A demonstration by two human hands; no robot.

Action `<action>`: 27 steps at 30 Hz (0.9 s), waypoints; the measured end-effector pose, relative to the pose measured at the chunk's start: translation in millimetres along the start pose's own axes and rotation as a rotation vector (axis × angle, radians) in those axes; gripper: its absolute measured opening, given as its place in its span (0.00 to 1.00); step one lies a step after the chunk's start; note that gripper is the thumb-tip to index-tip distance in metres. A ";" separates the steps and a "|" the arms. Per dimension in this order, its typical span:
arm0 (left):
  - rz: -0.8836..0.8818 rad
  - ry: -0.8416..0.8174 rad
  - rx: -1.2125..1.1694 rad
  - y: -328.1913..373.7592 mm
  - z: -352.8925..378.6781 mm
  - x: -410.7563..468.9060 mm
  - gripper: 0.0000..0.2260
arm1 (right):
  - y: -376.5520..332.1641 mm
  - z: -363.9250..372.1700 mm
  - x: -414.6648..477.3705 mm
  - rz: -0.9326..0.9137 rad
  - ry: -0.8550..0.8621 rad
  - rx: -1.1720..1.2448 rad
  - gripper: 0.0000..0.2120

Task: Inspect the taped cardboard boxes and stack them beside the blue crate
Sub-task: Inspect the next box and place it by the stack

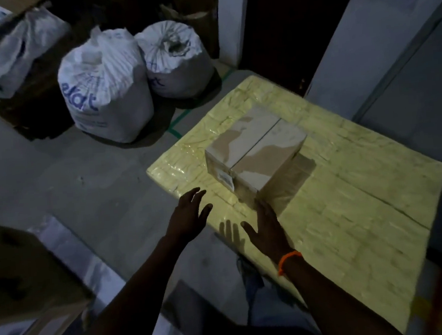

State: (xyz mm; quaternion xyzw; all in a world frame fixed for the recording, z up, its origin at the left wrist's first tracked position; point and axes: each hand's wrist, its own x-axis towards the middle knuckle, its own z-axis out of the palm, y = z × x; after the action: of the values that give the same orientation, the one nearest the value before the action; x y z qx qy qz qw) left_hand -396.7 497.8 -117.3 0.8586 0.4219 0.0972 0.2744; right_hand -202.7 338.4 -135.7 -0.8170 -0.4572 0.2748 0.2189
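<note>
— Where was the box?
— The taped cardboard box (255, 148) sat on the yellow tape-wrapped surface (350, 188), with a label (225, 179) on its near side.
— And the hands?
— Both empty, fingers straight. The left hand (189, 215) hovered at the surface's near edge, apart from the box. The right hand (265, 227), an orange band (289, 259) at its wrist, was just beside the box's near corner; whether touching, I couldn't tell.
— Anything else?
— Two white sacks (106, 89) stood on the floor beyond

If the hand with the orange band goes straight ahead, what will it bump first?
Most likely the small taped brown cardboard box: the right hand points at its near corner, though depth is unclear.
</note>
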 end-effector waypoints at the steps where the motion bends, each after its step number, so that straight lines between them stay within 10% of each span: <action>1: -0.037 0.012 -0.016 4.8 0.2 20.1 0.23 | 4.6 -7.8 14.6 0.057 0.017 0.072 0.39; 14: -0.460 -0.231 0.049 40.5 27.1 247.6 0.39 | 65.7 -56.1 119.2 0.294 0.074 0.650 0.44; 20: -0.530 -0.347 -0.126 60.0 27.9 164.4 0.36 | 81.3 -72.6 96.6 0.255 0.226 0.826 0.32; 27: -0.669 -0.109 -0.693 80.4 49.0 8.6 0.31 | 85.2 -87.5 52.3 0.224 0.082 0.757 0.29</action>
State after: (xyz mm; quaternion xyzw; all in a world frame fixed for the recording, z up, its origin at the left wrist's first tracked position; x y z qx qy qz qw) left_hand -317.9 445.7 -114.1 0.5376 0.6028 0.0934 0.5821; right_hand -69.9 333.0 -134.7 -0.7335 -0.2225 0.4134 0.4915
